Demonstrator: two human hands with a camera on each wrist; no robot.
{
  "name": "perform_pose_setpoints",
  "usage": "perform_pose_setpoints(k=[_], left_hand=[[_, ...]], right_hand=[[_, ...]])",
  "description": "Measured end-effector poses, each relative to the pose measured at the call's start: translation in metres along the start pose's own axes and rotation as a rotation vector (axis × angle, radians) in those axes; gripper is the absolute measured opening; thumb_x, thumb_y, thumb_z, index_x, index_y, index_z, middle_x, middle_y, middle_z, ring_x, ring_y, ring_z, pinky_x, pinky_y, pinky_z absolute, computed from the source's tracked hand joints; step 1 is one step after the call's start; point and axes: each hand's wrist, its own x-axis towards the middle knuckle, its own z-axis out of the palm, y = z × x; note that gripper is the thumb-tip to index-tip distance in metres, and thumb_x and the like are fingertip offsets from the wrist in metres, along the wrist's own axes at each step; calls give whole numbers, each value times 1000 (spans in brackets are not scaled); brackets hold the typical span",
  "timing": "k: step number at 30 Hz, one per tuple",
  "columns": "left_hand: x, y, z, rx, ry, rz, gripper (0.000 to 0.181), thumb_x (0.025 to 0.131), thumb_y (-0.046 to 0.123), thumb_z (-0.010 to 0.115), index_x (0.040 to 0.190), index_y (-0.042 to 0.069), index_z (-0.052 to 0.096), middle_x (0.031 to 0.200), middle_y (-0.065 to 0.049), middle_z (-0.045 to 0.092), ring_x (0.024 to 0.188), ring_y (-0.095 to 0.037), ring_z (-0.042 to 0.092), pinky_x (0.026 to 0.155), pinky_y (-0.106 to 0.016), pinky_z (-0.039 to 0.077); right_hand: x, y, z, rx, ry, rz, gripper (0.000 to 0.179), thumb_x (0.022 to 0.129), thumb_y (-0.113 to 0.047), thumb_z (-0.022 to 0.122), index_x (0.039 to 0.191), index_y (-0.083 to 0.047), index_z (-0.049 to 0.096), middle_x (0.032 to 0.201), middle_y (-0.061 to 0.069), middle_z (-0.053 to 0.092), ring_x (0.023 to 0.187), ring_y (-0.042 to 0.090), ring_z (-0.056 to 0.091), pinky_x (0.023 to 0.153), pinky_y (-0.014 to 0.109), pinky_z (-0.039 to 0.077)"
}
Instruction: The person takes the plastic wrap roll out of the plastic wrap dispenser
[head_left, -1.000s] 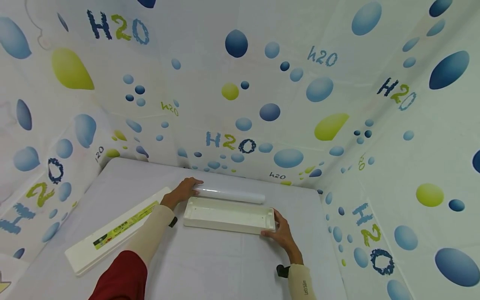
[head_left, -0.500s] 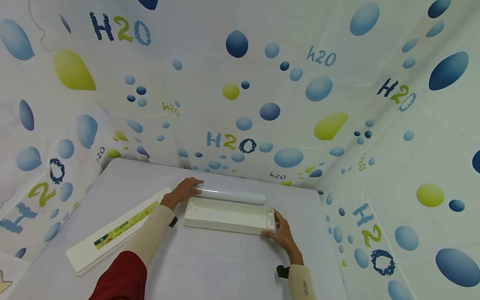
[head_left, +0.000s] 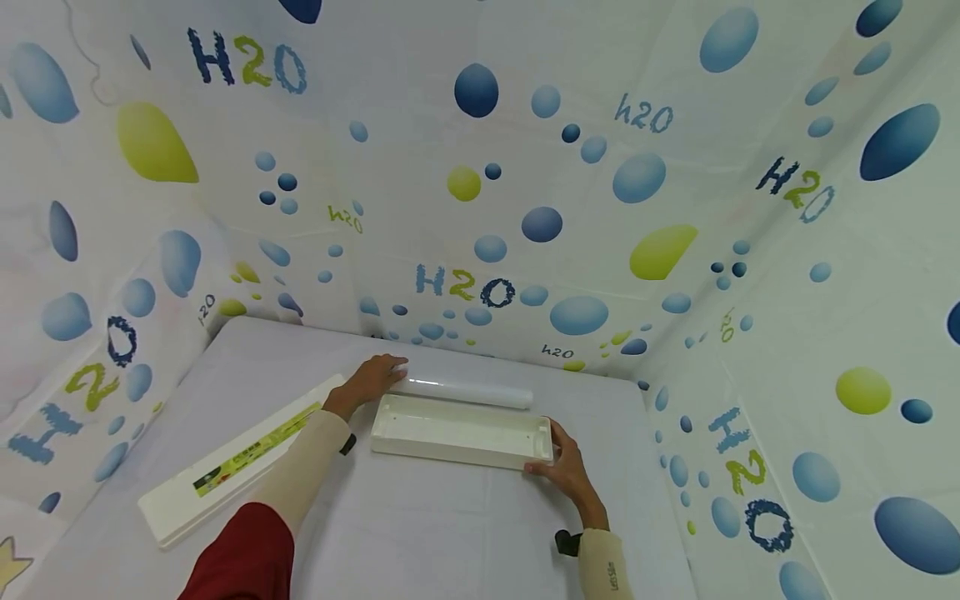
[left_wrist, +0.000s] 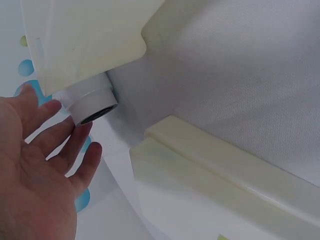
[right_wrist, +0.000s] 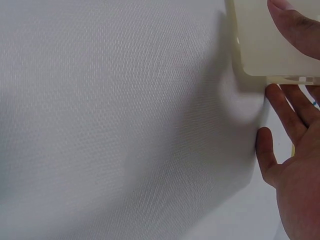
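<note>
A long cream plastic box base (head_left: 461,433), hollow side up, lies mid-table. Just behind it lies a shiny roll of cling film (head_left: 468,390). My left hand (head_left: 372,381) is at the roll's left end. In the left wrist view the fingers of the left hand (left_wrist: 55,150) are spread loosely, with fingertips against or just beside the roll's hollow end (left_wrist: 97,107). My right hand (head_left: 564,467) holds the base's right end, thumb on the front wall and fingers at the end wall. The right wrist view shows that thumb (right_wrist: 295,27) on the box wall (right_wrist: 270,45).
A long cream lid (head_left: 168,504) with a yellow-green label (head_left: 240,462) lies slantwise at the left, partly under the left forearm. White sheeting (head_left: 450,533) covers the table. Patterned curtains (head_left: 495,150) close it in at the back and both sides.
Both hands, the roll and the base keep their places. Only the head view has shifted slightly, so the scene sits a little further right.
</note>
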Motion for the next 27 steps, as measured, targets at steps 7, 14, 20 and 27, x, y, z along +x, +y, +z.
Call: perform_pose_setpoints(k=[7, 14, 20, 27], left_hand=[[-4, 2, -4, 69, 77, 12, 49, 117, 24, 49, 155, -5, 54, 156, -30, 58, 149, -55, 49, 124, -70, 34], [-4, 8, -9, 111, 142, 13, 52, 115, 31, 53, 156, -2, 54, 159, -27, 57, 148, -50, 51, 120, -67, 36], [1, 11, -15, 172, 162, 10, 57, 115, 34, 53, 160, -1, 48, 162, -26, 54, 149, -49, 49, 120, -67, 34], [7, 19, -21, 206, 190, 15, 65, 115, 40, 52, 166, 1, 41, 165, -25, 50, 150, -48, 46, 121, -68, 31]], right_hand=[[3, -3, 0, -9, -10, -27, 105, 75, -15, 101, 162, 1, 45, 158, 24, 60, 145, 50, 56, 116, 72, 44], [7, -5, -6, 23, -30, -43, 105, 74, -13, 101, 162, 1, 45, 159, 25, 58, 146, 51, 55, 115, 75, 43], [9, -6, -11, 5, -53, -33, 105, 73, -11, 101, 162, 1, 45, 158, 26, 58, 146, 52, 55, 115, 76, 43], [8, -14, -17, -82, -69, 54, 115, 74, -15, 102, 167, -2, 36, 159, 31, 54, 150, 55, 49, 121, 76, 37]])
